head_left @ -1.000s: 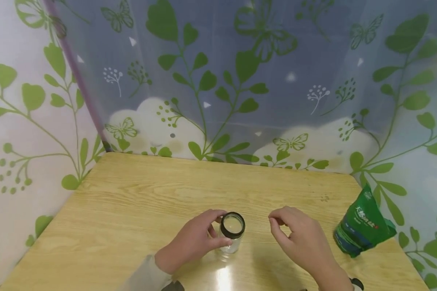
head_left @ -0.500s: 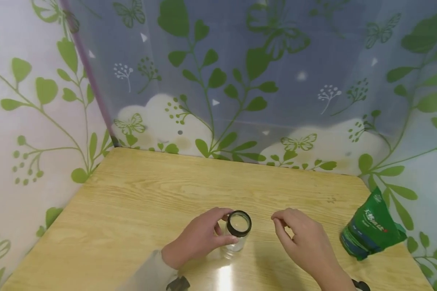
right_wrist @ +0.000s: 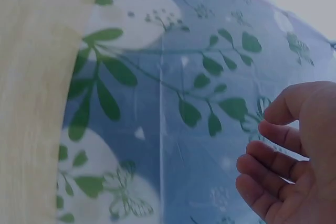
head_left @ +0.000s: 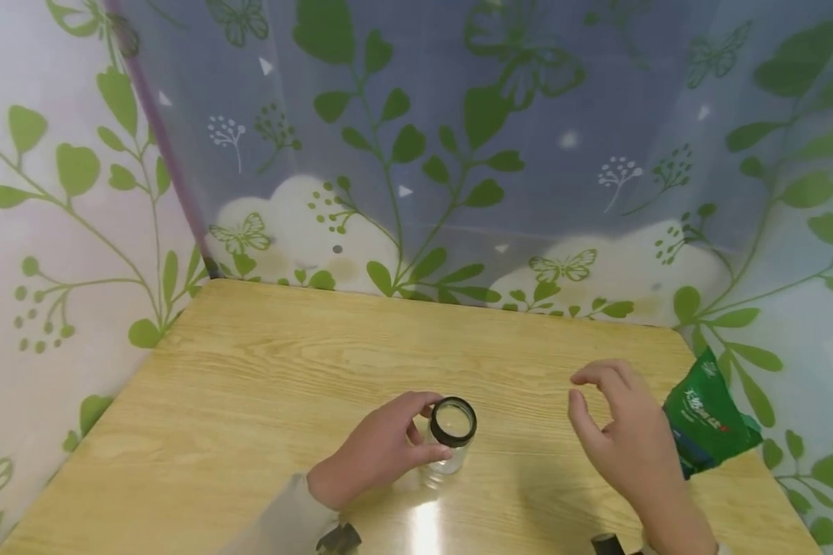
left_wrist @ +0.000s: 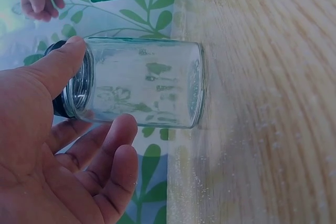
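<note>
A clear glass jar (head_left: 446,459) with a black rim and an uncovered mouth stands upright on the wooden table. My left hand (head_left: 378,439) holds it near the top, thumb and fingers round the rim. Seen from the left wrist, the thumb presses on the neck of the glass (left_wrist: 144,82), and the lower fingers are loosely bent. My right hand (head_left: 621,435) is raised to the right of the jar, thumb and fingertips apart with nothing between them. Behind it is a green bag (head_left: 715,424) with white lettering, partly hidden by that hand.
Fine white grains (left_wrist: 197,182) lie scattered on the table near the jar's base. The wooden table (head_left: 284,370) meets a leaf-patterned curtain (head_left: 423,193) at its back and sides. A dark wrist strap (head_left: 338,538) shows at the left cuff.
My right hand has moved right and slightly away from me, toward the green bag. Its thumb and fingertips, close together before, have spread apart. The left hand keeps its hold on the jar.
</note>
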### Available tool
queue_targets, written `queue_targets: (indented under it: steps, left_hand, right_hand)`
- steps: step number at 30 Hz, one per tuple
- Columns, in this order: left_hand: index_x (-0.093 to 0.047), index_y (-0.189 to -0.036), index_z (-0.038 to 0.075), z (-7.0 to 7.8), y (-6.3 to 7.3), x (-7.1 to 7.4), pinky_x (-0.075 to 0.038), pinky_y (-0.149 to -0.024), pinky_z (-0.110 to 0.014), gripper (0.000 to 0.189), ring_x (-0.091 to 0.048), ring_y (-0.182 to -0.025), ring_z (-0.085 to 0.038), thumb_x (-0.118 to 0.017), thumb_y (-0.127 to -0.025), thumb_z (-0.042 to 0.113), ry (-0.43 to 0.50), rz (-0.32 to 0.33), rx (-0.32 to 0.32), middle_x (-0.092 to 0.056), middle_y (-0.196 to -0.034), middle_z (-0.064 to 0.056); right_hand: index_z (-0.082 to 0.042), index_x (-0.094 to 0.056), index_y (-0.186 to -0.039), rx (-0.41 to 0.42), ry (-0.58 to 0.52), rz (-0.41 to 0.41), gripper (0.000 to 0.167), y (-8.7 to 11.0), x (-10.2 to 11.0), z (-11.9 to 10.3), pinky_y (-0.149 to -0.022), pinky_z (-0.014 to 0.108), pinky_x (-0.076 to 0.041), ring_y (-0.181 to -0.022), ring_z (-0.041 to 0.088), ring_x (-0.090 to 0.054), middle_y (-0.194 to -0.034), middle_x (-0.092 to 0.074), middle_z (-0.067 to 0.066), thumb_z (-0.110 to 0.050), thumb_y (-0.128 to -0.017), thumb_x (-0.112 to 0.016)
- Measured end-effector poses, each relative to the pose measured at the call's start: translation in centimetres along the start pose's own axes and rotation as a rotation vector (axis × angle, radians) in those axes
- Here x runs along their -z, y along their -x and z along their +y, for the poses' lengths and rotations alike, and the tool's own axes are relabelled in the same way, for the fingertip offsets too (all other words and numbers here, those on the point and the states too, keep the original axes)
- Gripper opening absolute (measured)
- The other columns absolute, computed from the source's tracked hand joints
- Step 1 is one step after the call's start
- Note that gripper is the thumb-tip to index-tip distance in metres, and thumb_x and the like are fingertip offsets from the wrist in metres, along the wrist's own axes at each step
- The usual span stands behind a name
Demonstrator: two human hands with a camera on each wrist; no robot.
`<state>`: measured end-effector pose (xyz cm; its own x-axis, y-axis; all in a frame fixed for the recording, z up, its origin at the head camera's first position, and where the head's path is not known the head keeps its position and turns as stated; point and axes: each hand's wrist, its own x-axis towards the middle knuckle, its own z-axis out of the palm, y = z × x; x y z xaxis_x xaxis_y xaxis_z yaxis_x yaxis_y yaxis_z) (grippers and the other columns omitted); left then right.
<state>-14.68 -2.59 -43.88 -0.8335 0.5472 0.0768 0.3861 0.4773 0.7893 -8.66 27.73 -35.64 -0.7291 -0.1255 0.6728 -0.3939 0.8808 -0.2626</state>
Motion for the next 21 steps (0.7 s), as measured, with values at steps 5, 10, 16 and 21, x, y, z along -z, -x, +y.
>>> queue_targets:
  steps: [5, 10, 16, 21]
  left_hand:
    - [-0.055, -0.146, 0.023, -0.1, -0.2, -0.2, -0.051, -0.065, -0.026, 0.069, -0.058, -0.082, -0.005, -0.08, -0.088, 0.052, 0.01, 0.003, -0.007, -0.065, -0.13, 0.0]
    - [-0.055, -0.146, 0.023, -0.4, -0.2, -0.1, -0.051, -0.065, -0.027, 0.07, -0.059, -0.082, -0.005, -0.08, -0.088, 0.052, 0.024, 0.0, -0.013, -0.064, -0.131, -0.001]
    - [-0.055, -0.146, 0.021, -0.5, -0.1, -0.2, -0.052, -0.065, -0.027, 0.069, -0.059, -0.081, -0.006, -0.081, -0.088, 0.049, 0.05, -0.01, -0.01, -0.064, -0.13, -0.005]
    - [-0.055, -0.146, 0.021, -0.2, -0.3, -0.6, -0.052, -0.064, -0.027, 0.069, -0.06, -0.08, -0.006, -0.081, -0.088, 0.049, 0.065, -0.017, -0.016, -0.064, -0.129, -0.004]
  right_hand:
    - [0.0, -0.069, -0.108, -0.134, -0.019, 0.129, 0.019, 0.4, 2.7, 2.4, -0.088, 0.029, -0.038, -0.102, 0.03, -0.055, -0.117, -0.063, 0.017, 0.005, -0.089, -0.069]
    - [0.007, -0.056, -0.131, -0.5, 0.03, 0.259, 0.039, 2.2, 4.7, 5.0, -0.113, 0.058, -0.024, -0.134, 0.047, -0.035, -0.144, -0.044, 0.028, -0.005, -0.094, -0.061]
    - [0.007, -0.038, -0.152, -0.9, 0.162, -0.072, 0.065, 4.0, 5.1, 9.2, -0.097, 0.066, -0.041, -0.124, 0.055, -0.047, -0.146, -0.043, 0.037, -0.028, -0.101, -0.055]
    - [0.005, -0.062, -0.132, -0.831, 0.229, -0.244, 0.042, 4.3, 6.0, 10.8, -0.044, 0.04, -0.038, -0.048, 0.029, -0.047, -0.067, -0.062, 0.017, -0.025, -0.107, -0.047]
